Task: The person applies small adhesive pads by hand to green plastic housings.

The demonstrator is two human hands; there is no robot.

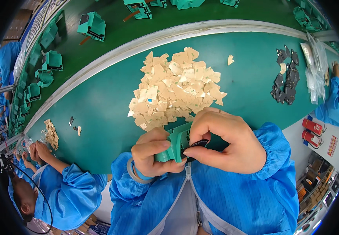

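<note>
My left hand grips a green plastic housing close to my chest, at the near edge of the bench. Between the thumb and index finger of my right hand is a small black flat piece, held against the right side of the housing. Part of both the housing and the black piece is hidden behind my fingers. Just beyond my hands lies a large heap of beige paper-backed pieces, cut in angular shapes.
Black flat parts lie at the right, beside clear plastic bags. A pale metal rail separates the bench from a green conveyor carrying more green housings. A co-worker sits at left near a smaller beige pile.
</note>
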